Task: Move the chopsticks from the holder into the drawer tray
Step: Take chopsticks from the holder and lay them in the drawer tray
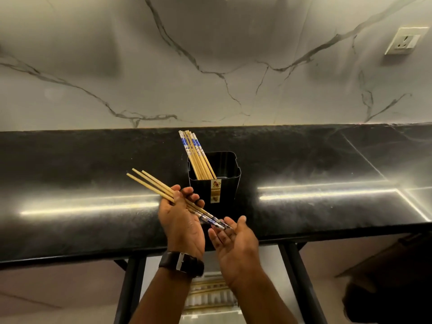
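Head view: task partway — left hand (pixel 180 220) has its grip closed on a small bunch of chopsticks (pixel 152 183) pulled out, held over the near tabletop (pixel 81 218) edge, plain tips pointing far-left. Right hand (pixel 233 239) is open, palm up, fingertips touching the bunch's patterned ends. More chopsticks in the holder (pixel 198 157) lean left in the black holder (pixel 224 185) just beyond the hands. Drawer tray (pixel 210 298) below, near edge, looks to hold some already — blurry, can't count. Left: drop this bunch, clear the holder.
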The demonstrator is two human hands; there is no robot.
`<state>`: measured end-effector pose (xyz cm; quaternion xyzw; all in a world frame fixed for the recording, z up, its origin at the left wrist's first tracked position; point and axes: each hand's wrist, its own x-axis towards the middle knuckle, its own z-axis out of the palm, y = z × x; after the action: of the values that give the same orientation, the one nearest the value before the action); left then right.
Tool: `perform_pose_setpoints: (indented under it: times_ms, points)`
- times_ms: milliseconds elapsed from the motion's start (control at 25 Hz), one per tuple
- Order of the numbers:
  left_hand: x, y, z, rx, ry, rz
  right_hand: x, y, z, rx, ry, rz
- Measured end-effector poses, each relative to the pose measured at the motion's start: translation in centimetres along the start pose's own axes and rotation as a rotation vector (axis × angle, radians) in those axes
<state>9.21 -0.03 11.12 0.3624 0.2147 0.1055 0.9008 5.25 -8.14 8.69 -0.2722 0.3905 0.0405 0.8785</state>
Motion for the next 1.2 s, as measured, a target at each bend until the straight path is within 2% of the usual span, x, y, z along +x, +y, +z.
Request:
perform_pose_setpoints:
  times_ms: [160,320,400,480,680,800,1000,1200]
  points:
    - [-2.0,-2.0,-2.3,0.057,0.008,-0.022,-0.9,1.5,-0.8,-0.015,-0.029,0.114]
    - [-2.6,-3.1,-4.5,0.095,0.125,0.011,-2.0,1.8,-3.8,-0.044,-0.009,0.102]
    - [-3.9,-4.1,-6.2,0.135,0.122,-0.016,-2.2,2.1,-5.4,-0.14,0.02,0.085]
    - [-5.3,-5.1,-8.6,0.157,0.138,-0.121,-1.7,2.4,-7.4,-0.228,0.12,0.097]
    - [-4.2,-5.1,-14.7,0.26,0.432,-0.35,1.3,1.1,-12.6,-0.378,0.287,0.184]
    - [-3.7,-6.4,-16.1,0.339,0.511,-0.496,3.4,1.5,-13.6,-0.376,0.33,0.27]
    - [-2.8,-9.3,-16.8,0.293,0.541,-0.716,6.5,3.0,-13.4,-0.332,0.412,0.348]
    - [-1.8,-9.5,-16.8,0.242,0.509,-0.817,7.5,3.1,-13.1,-0.287,0.437,0.394]
